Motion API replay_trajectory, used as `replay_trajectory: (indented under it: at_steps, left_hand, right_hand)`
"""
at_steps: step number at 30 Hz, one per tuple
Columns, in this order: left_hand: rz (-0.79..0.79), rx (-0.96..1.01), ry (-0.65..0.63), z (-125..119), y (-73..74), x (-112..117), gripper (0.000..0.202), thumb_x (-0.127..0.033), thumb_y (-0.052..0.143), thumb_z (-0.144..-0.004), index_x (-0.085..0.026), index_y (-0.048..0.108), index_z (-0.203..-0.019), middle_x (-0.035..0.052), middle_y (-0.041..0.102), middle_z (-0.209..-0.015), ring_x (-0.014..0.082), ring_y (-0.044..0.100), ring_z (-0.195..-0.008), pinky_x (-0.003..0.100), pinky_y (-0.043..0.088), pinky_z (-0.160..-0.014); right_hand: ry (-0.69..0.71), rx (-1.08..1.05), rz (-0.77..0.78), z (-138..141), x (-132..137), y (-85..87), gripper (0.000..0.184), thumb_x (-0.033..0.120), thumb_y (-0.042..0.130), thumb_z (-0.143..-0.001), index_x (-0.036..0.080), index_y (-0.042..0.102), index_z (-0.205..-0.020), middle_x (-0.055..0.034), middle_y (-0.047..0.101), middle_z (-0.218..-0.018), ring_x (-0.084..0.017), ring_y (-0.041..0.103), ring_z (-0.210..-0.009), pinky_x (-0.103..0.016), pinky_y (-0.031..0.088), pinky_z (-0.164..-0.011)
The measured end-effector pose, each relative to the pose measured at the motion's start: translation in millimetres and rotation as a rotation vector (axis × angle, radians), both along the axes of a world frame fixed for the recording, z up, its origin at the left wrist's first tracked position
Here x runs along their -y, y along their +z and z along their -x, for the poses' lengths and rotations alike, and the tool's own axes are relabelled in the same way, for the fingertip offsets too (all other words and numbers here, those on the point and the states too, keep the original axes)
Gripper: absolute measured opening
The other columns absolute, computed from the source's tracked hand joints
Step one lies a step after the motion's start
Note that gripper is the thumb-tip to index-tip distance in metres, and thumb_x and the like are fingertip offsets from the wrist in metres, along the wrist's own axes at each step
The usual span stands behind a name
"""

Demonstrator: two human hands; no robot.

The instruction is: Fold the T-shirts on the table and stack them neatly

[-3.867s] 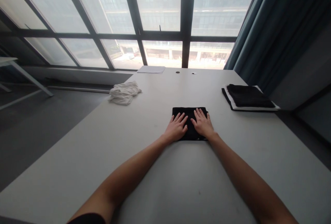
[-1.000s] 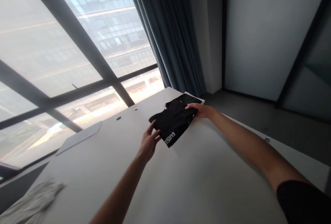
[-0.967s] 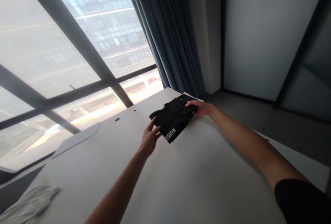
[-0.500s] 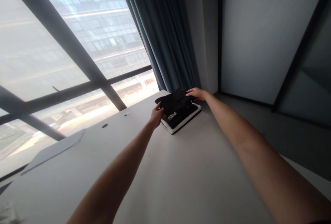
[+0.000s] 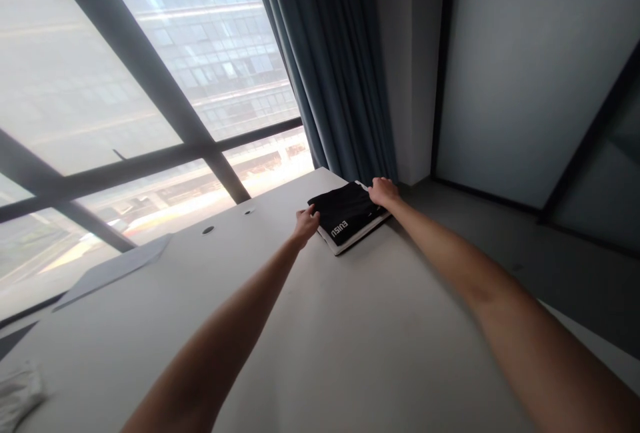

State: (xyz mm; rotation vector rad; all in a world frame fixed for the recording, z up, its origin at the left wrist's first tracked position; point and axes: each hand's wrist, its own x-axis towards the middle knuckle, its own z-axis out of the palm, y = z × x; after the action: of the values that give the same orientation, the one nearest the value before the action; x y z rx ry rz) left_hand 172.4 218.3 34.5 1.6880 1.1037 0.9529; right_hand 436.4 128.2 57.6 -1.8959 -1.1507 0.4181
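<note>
A black folded garment [image 5: 345, 210] with white lettering lies flat on a folded white cloth [image 5: 361, 233] with a dark layer under it, on the white table [image 5: 320, 326]. At the garment's left edge is my left hand [image 5: 306, 225], thumb and fingers closed on the fabric. My right hand [image 5: 384, 192] grips the far right edge, its fingers curled over the cloth. Both palms are turned away, so the fingertips are partly hidden.
Paper sheets [image 5: 117, 270] lie along the window side of the table, near two round holes. A crumpled whitish item [image 5: 20, 393] sits at the lower left. Beyond the table hangs a blue curtain [image 5: 345, 73], beside a large window. Grey floor shows on the right.
The garment's raised, bunched far part has come down and now lies flat over the white cloth. Both hands have lowered with its edges. The view has shifted slightly.
</note>
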Motion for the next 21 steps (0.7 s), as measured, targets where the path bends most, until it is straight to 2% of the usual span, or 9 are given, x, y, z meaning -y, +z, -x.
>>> replay_trajectory:
  at_steps: [3,6,8,10,12,14,17,21]
  left_hand:
    - [-0.066,-0.149,0.107,10,4.5,1,0.047,-0.028,0.065,-0.087,-0.018,0.062,-0.133,0.0151,0.045,-0.135,0.0303,0.049,-0.131,0.041,0.031,-0.116]
    - [-0.128,-0.234,0.153,30,5.2,15,0.049,-0.029,0.059,-0.091,-0.015,0.058,-0.137,0.0175,0.041,-0.139,0.0322,0.043,-0.136,0.045,0.024,-0.12]
    - [-0.166,-0.264,0.161,51,1.3,31,0.046,-0.028,0.055,-0.093,-0.016,0.058,-0.137,0.0159,0.042,-0.139,0.029,0.048,-0.132,0.043,0.029,-0.118]
    - [-0.191,-0.279,0.166,79,-7.6,49,0.043,-0.026,0.052,-0.094,-0.017,0.06,-0.135,0.0143,0.045,-0.136,0.025,0.056,-0.12,0.042,0.038,-0.113]
    - [-0.234,-0.296,0.163,112,-21.2,70,0.041,-0.025,0.05,-0.093,-0.017,0.062,-0.131,0.0142,0.048,-0.133,0.0231,0.061,-0.109,0.042,0.045,-0.106]
    - [-0.305,-0.346,0.137,150,-36.9,92,0.039,-0.023,0.051,-0.091,-0.017,0.065,-0.126,0.0138,0.053,-0.13,0.0247,0.061,-0.109,0.044,0.048,-0.102]
    - [-0.369,-0.467,0.092,209,-55.0,131,0.038,-0.02,0.052,-0.089,-0.02,0.066,-0.125,0.0118,0.059,-0.128,0.0275,0.056,-0.12,0.046,0.046,-0.105]
    - [-0.359,-0.607,0.122,278,-58.4,186,0.045,-0.018,0.051,-0.089,-0.02,0.06,-0.133,0.0106,0.062,-0.131,0.0269,0.053,-0.127,0.047,0.039,-0.112]
  right_hand:
    - [0.027,0.205,-0.072,35,5,-6.6,0.043,0.036,0.051,-0.098,0.016,0.056,-0.135,-0.0194,0.045,-0.151,-0.031,0.031,-0.144,-0.049,0.024,-0.118]
    - [0.021,0.334,0.004,59,13,-14.1,0.041,0.037,0.05,-0.097,0.016,0.058,-0.131,-0.0195,0.044,-0.152,-0.034,0.031,-0.144,-0.057,0.018,-0.118]
    - [-0.066,0.33,0.02,69,20,-17.2,0.042,0.036,0.045,-0.099,0.012,0.057,-0.132,-0.0223,0.042,-0.153,-0.036,0.027,-0.146,-0.062,0.013,-0.117]
    - [-0.148,0.351,-0.061,82,27,-19.8,0.046,0.034,0.037,-0.101,0.01,0.053,-0.137,-0.0233,0.038,-0.156,-0.035,0.021,-0.149,-0.063,0.01,-0.118]
    - [-0.163,0.388,-0.17,105,35,-23.7,0.047,0.031,0.035,-0.101,0.009,0.052,-0.139,-0.0218,0.036,-0.158,-0.032,0.019,-0.151,-0.059,0.01,-0.119]
    - [-0.074,0.413,-0.25,139,45,-29.9,0.046,0.029,0.037,-0.1,0.01,0.052,-0.139,-0.0197,0.037,-0.158,-0.03,0.02,-0.151,-0.054,0.013,-0.12]
    - [0.124,0.427,-0.329,202,64,-42.4,0.045,0.024,0.041,-0.096,0.013,0.055,-0.138,-0.0166,0.04,-0.157,-0.027,0.023,-0.15,-0.048,0.018,-0.121]
    - [0.311,0.405,-0.347,281,88,-60.8,0.042,0.024,0.044,-0.094,0.014,0.06,-0.132,-0.0171,0.042,-0.153,-0.027,0.029,-0.147,-0.043,0.023,-0.121]
